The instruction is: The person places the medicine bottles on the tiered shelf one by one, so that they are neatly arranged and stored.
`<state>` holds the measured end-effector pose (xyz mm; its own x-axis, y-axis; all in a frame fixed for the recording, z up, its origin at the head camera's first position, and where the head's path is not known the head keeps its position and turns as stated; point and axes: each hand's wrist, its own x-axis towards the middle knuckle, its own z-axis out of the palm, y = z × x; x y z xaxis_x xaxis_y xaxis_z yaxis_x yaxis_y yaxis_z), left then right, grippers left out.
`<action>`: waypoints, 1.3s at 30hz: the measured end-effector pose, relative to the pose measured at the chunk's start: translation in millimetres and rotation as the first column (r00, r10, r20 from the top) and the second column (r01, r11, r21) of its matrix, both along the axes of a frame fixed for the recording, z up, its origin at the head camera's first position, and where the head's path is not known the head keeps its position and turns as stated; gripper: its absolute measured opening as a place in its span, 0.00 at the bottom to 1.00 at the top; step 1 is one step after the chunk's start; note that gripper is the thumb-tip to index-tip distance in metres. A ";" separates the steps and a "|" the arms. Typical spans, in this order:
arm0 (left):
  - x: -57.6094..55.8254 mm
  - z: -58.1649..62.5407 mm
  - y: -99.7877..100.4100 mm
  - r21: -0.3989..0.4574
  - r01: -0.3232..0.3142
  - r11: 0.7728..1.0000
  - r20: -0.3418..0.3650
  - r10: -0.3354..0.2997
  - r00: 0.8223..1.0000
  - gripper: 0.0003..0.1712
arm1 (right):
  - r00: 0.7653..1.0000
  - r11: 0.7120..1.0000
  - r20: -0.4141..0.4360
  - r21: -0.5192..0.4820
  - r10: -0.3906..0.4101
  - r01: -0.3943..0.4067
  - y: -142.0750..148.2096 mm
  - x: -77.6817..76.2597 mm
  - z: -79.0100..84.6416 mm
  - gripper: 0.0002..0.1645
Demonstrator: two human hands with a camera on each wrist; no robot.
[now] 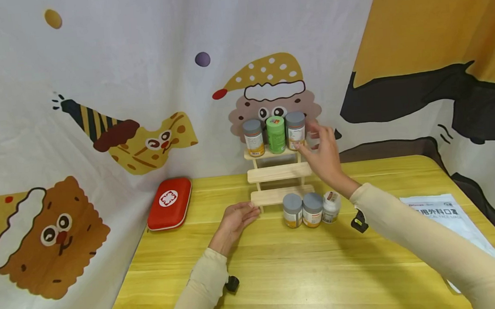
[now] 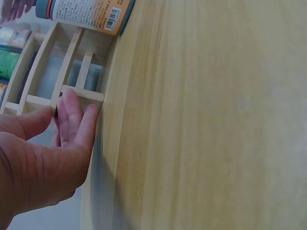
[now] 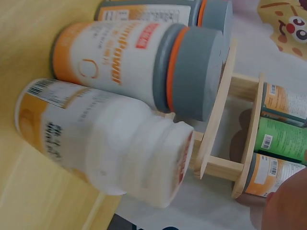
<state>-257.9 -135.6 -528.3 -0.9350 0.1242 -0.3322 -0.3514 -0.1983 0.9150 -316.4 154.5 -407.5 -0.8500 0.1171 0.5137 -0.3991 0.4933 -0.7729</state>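
Observation:
A small three-step wooden display rack (image 1: 279, 173) stands on the table against the curtain. Its bottom board's left end is pinched between the thumb and fingers of my left hand (image 1: 234, 221). Three bottles line the top step: a grey-capped bottle (image 1: 253, 138) at left, a green bottle (image 1: 276, 134) in the middle, another grey-capped bottle (image 1: 295, 131) at right. Beside that right bottle is my right hand (image 1: 326, 155), thumb near its lower front and fingers spread loosely along its side. Before the rack are two grey-capped bottles (image 3: 110, 62) and a white bottle (image 3: 100, 134).
A red zip case (image 1: 169, 204) with a white emblem lies at the table's left back. On the right, a white and blue face mask packet (image 1: 451, 222) lies partly under the right sleeve. A patterned curtain (image 1: 149, 75) hangs right behind the table (image 1: 281, 285).

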 end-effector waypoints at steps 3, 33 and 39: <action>0.2 0.0 0.1 -0.001 -0.001 1.000 -0.003 0.001 1.000 0.21 | 1.000 1.000 0.006 0.008 -0.004 0.004 4.3 9.2 -1.2 0.40; -1.8 2.2 0.1 0.006 -0.020 1.000 0.004 0.020 1.000 0.17 | 0.877 0.894 0.341 0.175 0.338 -0.412 77.5 78.9 -35.4 0.38; -0.6 0.0 1.1 0.004 -0.017 1.000 0.005 0.017 1.000 0.17 | 0.837 0.872 0.416 0.175 0.356 -0.458 87.5 84.6 -44.2 0.40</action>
<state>-258.5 -134.5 -528.3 -0.9354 0.1096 -0.3361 -0.3522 -0.2082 0.9125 -231.8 242.0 -451.7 -0.9190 -0.3738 0.1255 -0.3280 0.5478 -0.7696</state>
